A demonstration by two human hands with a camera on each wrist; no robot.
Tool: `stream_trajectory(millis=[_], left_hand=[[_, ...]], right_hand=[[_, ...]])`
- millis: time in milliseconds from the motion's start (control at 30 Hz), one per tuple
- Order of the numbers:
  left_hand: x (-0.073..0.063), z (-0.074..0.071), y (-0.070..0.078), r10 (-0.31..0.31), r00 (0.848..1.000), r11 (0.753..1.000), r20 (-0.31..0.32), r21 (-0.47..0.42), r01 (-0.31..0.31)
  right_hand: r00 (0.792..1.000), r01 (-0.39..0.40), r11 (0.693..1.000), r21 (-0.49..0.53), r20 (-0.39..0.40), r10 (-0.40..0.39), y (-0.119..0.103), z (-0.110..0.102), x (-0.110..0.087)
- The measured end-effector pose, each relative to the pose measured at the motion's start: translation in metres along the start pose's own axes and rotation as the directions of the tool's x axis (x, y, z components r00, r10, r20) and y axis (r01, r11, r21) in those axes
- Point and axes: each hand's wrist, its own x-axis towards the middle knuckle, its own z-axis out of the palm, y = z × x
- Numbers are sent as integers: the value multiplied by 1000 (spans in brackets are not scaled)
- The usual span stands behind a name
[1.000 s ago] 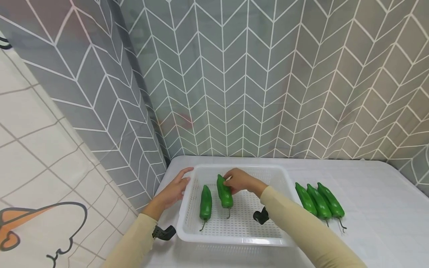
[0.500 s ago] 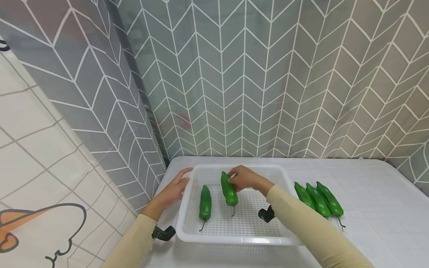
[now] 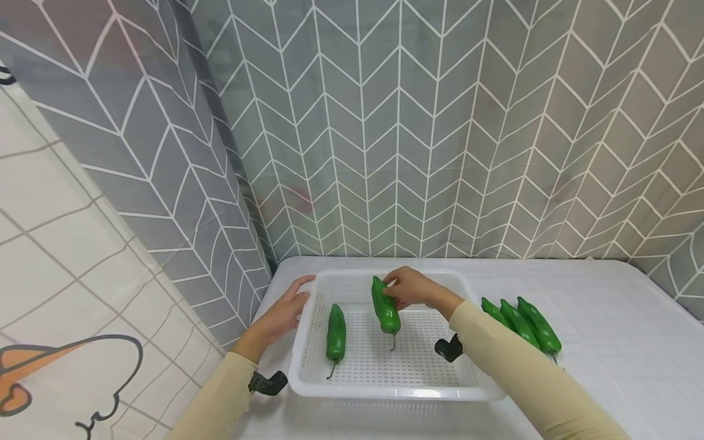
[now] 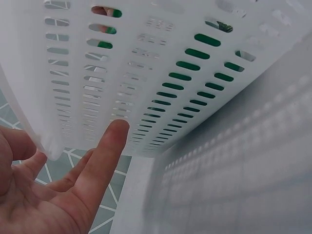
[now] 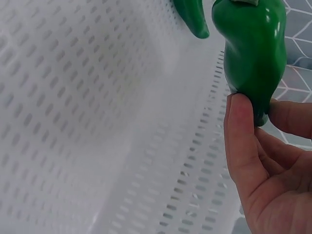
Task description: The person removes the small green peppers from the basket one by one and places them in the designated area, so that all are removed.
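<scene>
Glossy green pepper (image 3: 386,311) pinched near tip by right hand (image 3: 411,287) over white basket (image 3: 379,393), second pepper (image 3: 336,335) lying inside; left hand (image 3: 283,316) at basket's side, probably touching

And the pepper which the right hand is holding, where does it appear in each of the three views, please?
Head: just right of centre, below mid-height; the pepper is pinched by the right hand.
Left wrist: probably the green glimpses through slots at upper left.
Right wrist: upper right, stem end at the top edge.
Shared landmark: the white basket.
</scene>
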Motion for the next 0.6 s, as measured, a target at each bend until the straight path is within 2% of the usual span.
stream_trajectory(millis=[267, 600], left_hand=[[0, 1, 4, 2, 1000, 1000, 2, 4, -2], [1, 0, 0, 8, 1000, 1000, 10, -5, -8]], right_hand=[[1000, 14, 1000, -16, -25, -15, 0, -18, -8], [999, 25, 1000, -16, -34, -26, 2, -34, -19]])
